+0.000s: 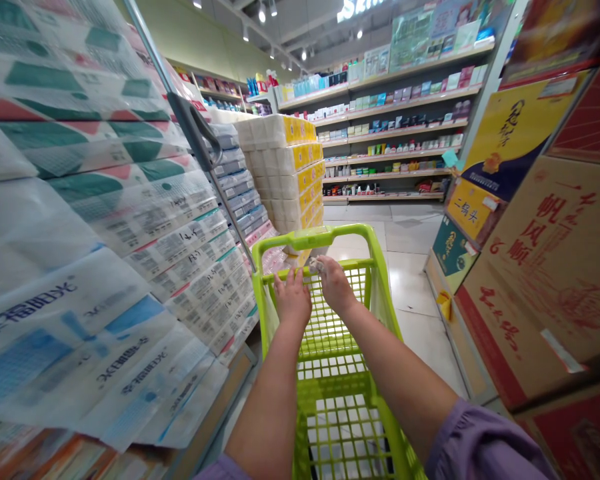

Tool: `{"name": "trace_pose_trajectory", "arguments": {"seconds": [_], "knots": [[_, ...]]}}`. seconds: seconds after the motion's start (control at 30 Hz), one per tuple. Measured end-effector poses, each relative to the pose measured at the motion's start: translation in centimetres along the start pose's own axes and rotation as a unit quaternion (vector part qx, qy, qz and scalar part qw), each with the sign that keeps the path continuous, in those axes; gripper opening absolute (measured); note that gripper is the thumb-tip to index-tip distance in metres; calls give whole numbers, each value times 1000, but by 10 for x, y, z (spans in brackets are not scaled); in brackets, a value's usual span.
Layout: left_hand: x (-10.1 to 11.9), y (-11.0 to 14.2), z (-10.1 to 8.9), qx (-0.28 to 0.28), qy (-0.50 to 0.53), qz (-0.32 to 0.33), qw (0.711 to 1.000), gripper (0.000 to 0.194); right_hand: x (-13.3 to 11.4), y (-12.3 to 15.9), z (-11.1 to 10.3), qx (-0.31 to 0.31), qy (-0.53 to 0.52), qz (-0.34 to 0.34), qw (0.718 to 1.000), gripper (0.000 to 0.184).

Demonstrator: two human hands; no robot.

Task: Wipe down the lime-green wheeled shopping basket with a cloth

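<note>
A lime-green plastic shopping basket [325,363] with grid sides and a grid bottom stands in front of me. Nothing shows inside it. My left hand [293,300] rests on the basket's inner rim, its fingers extended and slightly apart. Just right of it, my right hand [336,285] has its fingers closed on a small crumpled whitish wipe [316,265], which touches the same rim. Beyond both hands arches the basket's green carrying handle [325,235]. A long metal pull handle with a grey grip [193,127] leans up to the left from the basket's side.
Packs of tissue paper [145,220] are stacked high on the left, close to the basket. Farther on stands a stack of yellow-and-white paper rolls [280,167]. Printed cardboard cartons [555,267] line the right. Shelves of small goods [395,127] stand at the back, past the tiled floor [415,283].
</note>
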State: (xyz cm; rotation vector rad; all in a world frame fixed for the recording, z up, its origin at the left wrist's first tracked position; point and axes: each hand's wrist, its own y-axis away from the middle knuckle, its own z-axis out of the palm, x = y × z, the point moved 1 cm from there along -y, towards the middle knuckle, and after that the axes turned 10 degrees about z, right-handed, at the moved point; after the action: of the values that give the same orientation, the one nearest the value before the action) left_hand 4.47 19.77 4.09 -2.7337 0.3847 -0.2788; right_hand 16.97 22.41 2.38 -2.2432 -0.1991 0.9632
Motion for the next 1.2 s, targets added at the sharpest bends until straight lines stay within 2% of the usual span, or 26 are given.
{"name": "trace_pose_trajectory", "arguments": {"seconds": [0.17, 0.3, 0.37, 0.47, 0.53, 0.67, 0.73, 0.87, 0.9, 1.03, 1.07, 1.13, 1.2], "knots": [[-2, 0, 1, 7, -3, 0, 1000, 51, -11, 5, 1, -64, 115, 16, 991, 38], [-3, 0, 0, 4, -11, 8, 1000, 51, -14, 4, -9, -89, 145, 18, 985, 48], [-4, 1, 0, 4, -16, 13, 1000, 52, -8, 1, -19, -71, 150, 44, 985, 51], [-2, 1, 2, 6, -20, 12, 1000, 52, 2, -3, -32, -4, 159, 116, 980, 46], [0, 1, 4, 8, -23, 8, 1000, 52, 6, -3, -34, 19, 167, 132, 977, 43], [2, 1, 7, 9, -31, 7, 999, 53, 1, 0, -29, -43, 170, 35, 984, 47], [2, 2, 9, 11, -36, 11, 999, 55, 0, 1, -28, -48, 169, 29, 984, 48], [1, 2, 10, 16, -39, 13, 999, 54, 6, -1, -33, 53, 179, 164, 969, 41], [1, 2, 11, 15, -40, 12, 999, 54, 7, 0, -32, 57, 168, 160, 971, 41], [2, 3, 9, 13, -41, 17, 999, 56, 4, 2, -24, -1, 107, 17, 994, 41], [2, 3, 8, 14, -40, 19, 999, 56, 4, 3, -24, 9, 107, 16, 994, 39], [3, 3, 7, 15, -35, 18, 999, 55, 5, 4, -24, 45, 127, 60, 989, 36], [3, 3, 6, 15, -33, 14, 999, 55, 3, 5, -23, 51, 153, 87, 983, 36]]}}
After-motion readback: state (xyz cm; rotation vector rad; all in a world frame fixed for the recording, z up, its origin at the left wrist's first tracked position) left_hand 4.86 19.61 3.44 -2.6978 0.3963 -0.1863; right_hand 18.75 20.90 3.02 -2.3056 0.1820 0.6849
